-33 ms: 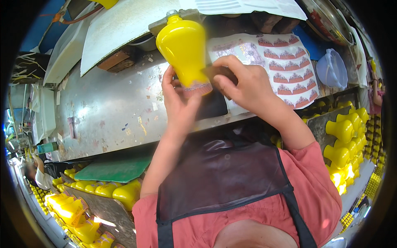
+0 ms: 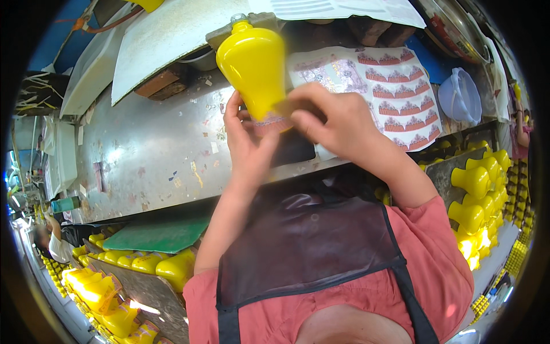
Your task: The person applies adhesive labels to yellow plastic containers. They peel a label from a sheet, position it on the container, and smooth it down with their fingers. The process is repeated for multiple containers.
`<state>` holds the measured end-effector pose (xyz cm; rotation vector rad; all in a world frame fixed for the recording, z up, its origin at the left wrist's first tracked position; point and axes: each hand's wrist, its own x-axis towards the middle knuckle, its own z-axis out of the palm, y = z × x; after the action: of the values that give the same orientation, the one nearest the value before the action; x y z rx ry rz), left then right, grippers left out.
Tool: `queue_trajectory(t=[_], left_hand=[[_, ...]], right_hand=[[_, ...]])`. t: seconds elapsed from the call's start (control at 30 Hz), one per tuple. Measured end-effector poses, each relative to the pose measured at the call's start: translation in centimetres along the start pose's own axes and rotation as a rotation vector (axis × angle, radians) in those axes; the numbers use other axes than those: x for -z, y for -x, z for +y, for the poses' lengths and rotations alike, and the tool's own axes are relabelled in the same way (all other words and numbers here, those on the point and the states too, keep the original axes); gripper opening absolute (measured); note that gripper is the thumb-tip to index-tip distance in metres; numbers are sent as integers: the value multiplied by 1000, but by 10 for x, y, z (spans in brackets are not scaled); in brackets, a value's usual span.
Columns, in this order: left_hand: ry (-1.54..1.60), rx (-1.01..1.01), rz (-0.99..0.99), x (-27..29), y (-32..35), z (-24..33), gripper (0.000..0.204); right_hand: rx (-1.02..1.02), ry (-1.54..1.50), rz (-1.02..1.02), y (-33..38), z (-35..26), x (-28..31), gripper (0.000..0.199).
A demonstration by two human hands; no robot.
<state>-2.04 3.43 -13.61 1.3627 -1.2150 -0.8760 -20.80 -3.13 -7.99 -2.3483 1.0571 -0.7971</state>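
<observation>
A glossy yellow vase-shaped bottle (image 2: 252,63) lies with its clear neck pointing away from me, over a grey block (image 2: 219,38). Around its base runs a pink patterned decal band (image 2: 268,124). My left hand (image 2: 247,135) grips the base from the left and below, thumb beside the band. On the right, my right hand (image 2: 329,117) is closed at the base, a small dark flat piece (image 2: 282,106) between its fingers; most of that piece is hidden. Under the base lies a black pad (image 2: 296,148).
Sheets of pink decals (image 2: 395,92) lie right of the bottle, with a pale blue bucket (image 2: 460,97) beyond. Paper scraps dot the metal table (image 2: 154,155). More yellow bottles (image 2: 472,182) stand at right and lower left, near a green board (image 2: 157,229). Another person (image 2: 57,243) is at far left.
My right hand has moved slightly left across the base, covering more of the decal band and the dark piece. My left hand and the bottle look the same.
</observation>
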Motion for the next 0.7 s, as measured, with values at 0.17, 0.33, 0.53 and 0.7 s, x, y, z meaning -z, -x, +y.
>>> queue_trajectory(t=[0.17, 0.33, 0.53, 0.7], left_hand=[[-190, -122, -15, 7, 0, -6, 89], [-586, -307, 36, 0, -1, 2, 90], [-605, -367, 67, 7, -12, 2, 99], [-462, -316, 80, 5, -11, -4, 96]], right_hand=[[106, 31, 22, -17, 0, 6, 16], [129, -69, -36, -6, -5, -1, 17], [-251, -154, -45, 19, 14, -15, 25], [-339, -356, 30, 24, 7, -14, 27]])
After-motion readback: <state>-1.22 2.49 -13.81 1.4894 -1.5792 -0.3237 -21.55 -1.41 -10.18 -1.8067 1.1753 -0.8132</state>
